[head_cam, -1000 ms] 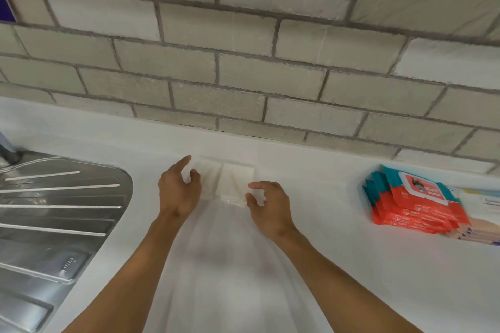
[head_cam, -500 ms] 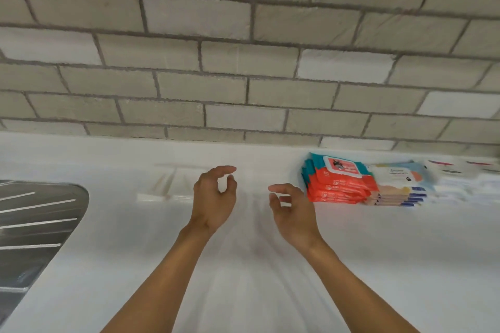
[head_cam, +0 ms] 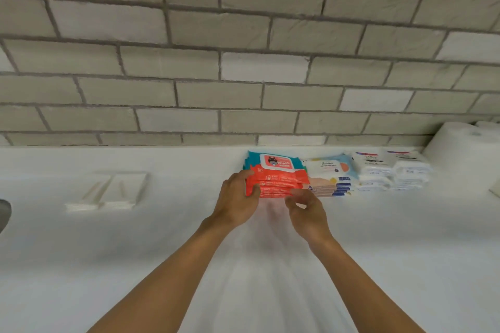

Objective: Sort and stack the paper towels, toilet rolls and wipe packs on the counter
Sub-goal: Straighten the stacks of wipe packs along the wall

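"Wipes" and "50" on top red wipe pack, "Dove" on white pack

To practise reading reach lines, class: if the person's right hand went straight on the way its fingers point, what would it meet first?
Most likely the front of the stack of red wipe packs, just beyond the right hand. The hand is blurred and looks barely short of it, though depth is unclear.

A kitchen: white counter under a grey brick-tiled wall, sink edge at left.
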`<state>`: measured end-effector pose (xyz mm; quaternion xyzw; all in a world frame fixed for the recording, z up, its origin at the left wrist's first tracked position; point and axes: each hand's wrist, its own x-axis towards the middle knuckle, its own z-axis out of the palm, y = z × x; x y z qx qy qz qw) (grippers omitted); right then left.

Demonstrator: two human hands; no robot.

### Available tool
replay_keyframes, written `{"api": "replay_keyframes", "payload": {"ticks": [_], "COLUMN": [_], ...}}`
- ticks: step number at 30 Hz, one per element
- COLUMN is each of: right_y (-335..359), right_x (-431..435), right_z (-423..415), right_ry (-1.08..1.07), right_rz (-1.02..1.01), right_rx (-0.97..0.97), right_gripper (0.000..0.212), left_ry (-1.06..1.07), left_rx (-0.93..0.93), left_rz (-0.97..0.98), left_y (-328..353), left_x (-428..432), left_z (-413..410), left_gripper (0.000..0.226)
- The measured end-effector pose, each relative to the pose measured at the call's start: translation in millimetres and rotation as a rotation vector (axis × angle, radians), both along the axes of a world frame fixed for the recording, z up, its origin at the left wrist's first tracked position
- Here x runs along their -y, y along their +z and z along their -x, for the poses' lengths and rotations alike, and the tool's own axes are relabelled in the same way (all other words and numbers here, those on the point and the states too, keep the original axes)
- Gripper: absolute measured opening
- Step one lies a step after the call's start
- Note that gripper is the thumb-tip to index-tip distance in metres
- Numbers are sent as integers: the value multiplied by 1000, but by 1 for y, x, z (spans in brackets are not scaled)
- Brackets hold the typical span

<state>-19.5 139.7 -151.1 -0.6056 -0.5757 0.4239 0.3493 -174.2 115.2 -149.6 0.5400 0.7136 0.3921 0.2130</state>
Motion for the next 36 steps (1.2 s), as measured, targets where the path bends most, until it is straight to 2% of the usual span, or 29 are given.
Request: {"api": "replay_keyframes", "payload": {"ticks": [5,7,9,18,23,26,29,36], "right_y": [-6,-3,-4,-12,-18,-24,-25,-24], "right_x": [-31,-39,-47,-69,-77,-81,-85,-82], "right_z": [-13,-16,-15,0,9,13,17,21], "right_ry": [-114,-106,-108,-105,-122,-103,-98,-63], "right_rz": [280,359,412,575,612,609,631,671], "right_rx": [-337,-420,-483,-793,-887,-928,-937,-952], "right_gripper": [25,16,9,17,16,35,45,45], "left_ry": [62,118,169,334,349,336,332,324], "left_rx": [84,120,166,326,338,324,309,337], "left_rz": [26,49,66,112,84,77,67,20], "left_y": [-9,-10,-11,-27,-29,-32,-33,-36], "left_x": [-33,-46,-58,-92,-99,-101,-100,-95], "left_z": [-18,-21,-24,-30,-31,-29,-28,-17], "left_gripper": [56,61,60,67,66,66,66,64]}}
